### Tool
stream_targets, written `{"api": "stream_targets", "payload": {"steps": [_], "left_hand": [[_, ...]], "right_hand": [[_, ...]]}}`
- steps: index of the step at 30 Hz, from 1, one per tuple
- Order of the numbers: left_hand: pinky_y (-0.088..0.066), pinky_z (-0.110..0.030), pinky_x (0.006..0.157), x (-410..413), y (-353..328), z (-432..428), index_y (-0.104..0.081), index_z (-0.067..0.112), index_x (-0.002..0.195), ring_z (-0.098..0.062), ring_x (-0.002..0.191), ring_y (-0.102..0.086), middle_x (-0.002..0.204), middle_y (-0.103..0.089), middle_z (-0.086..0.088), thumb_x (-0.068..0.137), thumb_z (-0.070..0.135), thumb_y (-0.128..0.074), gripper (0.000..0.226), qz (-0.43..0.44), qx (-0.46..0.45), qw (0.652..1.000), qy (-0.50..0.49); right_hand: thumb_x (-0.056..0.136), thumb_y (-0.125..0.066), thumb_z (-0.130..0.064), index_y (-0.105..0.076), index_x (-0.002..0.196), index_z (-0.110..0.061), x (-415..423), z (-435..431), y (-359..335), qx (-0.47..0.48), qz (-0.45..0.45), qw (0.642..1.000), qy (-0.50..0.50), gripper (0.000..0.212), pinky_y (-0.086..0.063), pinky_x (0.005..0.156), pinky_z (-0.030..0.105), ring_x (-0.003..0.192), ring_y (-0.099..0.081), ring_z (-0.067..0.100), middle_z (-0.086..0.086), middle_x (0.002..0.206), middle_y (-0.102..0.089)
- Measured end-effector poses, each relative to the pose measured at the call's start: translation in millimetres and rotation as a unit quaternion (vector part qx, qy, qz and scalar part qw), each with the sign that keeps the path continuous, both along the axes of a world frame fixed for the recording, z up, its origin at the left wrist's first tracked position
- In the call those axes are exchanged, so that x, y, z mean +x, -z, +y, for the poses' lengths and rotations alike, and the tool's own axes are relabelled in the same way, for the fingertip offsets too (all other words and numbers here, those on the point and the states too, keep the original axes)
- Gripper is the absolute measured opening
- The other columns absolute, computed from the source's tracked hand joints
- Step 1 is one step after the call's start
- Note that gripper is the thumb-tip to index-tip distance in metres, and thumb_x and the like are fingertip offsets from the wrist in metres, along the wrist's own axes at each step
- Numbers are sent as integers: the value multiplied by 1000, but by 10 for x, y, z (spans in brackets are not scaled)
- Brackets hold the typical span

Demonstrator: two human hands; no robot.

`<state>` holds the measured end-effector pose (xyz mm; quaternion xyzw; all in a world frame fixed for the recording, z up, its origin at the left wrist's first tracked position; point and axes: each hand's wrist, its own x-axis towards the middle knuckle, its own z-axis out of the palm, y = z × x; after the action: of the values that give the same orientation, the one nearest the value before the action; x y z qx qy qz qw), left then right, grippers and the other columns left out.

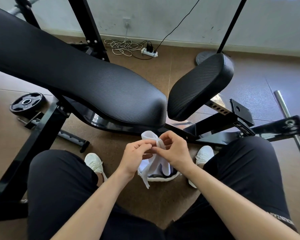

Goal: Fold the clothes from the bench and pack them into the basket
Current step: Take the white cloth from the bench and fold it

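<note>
A small white garment (158,162), perhaps a sock, hangs between my hands in front of my knees. My left hand (134,157) pinches it from the left and my right hand (176,150) pinches it from the right, fingers curled round the cloth. Its upper end (148,135) loops above my fingers. Right below it on the floor stands a small white basket (160,178) with dark and white cloth inside, mostly hidden by the garment. The black padded bench (87,84) stretches across the upper left with nothing lying on its visible padding.
A second black pad (200,87) stands to the right of the bench. A weight plate (27,103) lies on the floor at left, a steel bar (291,125) at right, a power strip with cables (149,51) by the wall. My knees and white shoes flank the basket.
</note>
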<state>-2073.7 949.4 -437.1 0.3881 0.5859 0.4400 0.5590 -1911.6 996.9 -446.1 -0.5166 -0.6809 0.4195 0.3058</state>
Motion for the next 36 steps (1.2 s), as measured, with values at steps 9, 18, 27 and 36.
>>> {"api": "stream_targets", "payload": {"steps": [9, 18, 27, 36], "left_hand": [[-55, -31, 77, -330, 38, 47, -75, 27, 106, -10, 87, -69, 95, -75, 1, 90, 9, -72, 24, 155, 60, 983, -74], [-52, -40, 101, -497, 294, 53, -53, 37, 140, -9, 123, -52, 135, -54, 13, 74, 32, -88, 75, 370, 45, 922, 107], [-57, -36, 83, -536, 176, 14, -74, 33, 94, -5, 94, -67, 94, -72, 21, 83, 38, -73, 12, 328, 95, 938, 56], [-49, -12, 72, -393, 43, 36, -68, 16, 106, 2, 85, -63, 95, -70, 11, 95, 13, -69, 11, 192, 111, 975, 29]], "right_hand": [[83, -77, -8, -71, 87, -23, 146, 128, -60, -10, 43, 999, -5, 16, -52, 70, 17, 73, -64, 3, -5, 81, -71], [87, -76, -10, -75, 95, -21, 336, 187, -148, -21, 43, 995, -83, 14, -56, 94, 40, 97, -70, 16, -4, 96, -76], [89, -75, -11, -71, 89, -25, 412, 252, -163, -4, 6, 1000, -23, 14, -55, 95, 36, 91, -69, 6, -16, 86, -73], [77, -74, -11, -70, 105, -28, 419, 244, -137, -25, -73, 995, -66, 33, -45, 80, 12, 90, -66, 9, -8, 90, -71]]}}
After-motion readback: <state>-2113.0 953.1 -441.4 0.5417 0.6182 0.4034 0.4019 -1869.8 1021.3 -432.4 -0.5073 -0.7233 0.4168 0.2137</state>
